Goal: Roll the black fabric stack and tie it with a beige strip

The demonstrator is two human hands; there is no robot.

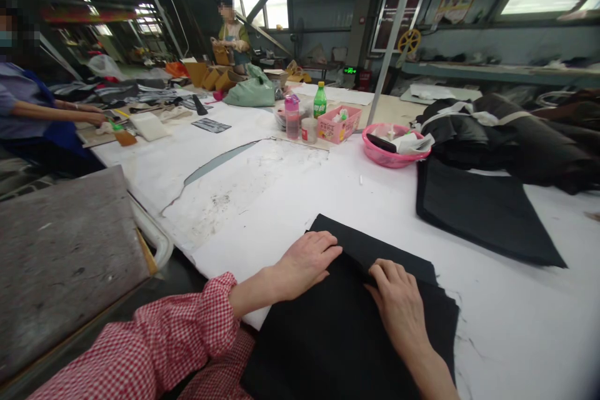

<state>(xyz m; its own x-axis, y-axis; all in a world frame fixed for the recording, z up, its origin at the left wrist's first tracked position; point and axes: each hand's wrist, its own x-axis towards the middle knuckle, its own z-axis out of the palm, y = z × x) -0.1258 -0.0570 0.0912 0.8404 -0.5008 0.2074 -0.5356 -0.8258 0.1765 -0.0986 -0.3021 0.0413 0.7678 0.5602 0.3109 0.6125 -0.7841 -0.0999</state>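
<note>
A stack of black fabric pieces (323, 337) lies at the table's near edge, its layers slightly offset at the right. My left hand (304, 264) is on the upper part of the stack, fingers together and bent over the top piece's far edge. To its right, my right hand (400, 303) pinches the same edge between thumb and fingers. Between the two hands that edge is lifted a little, showing another black layer beyond it. My fingertips are partly hidden against the dark cloth.
A second black fabric stack (482, 212) lies to the right, below bundled dark cloth (469, 131). Farther back are a pink basin (396, 155), a pink box (340, 127), a green bottle (320, 100) and a pink bottle (291, 119). Two co-workers stand beyond, at left and back.
</note>
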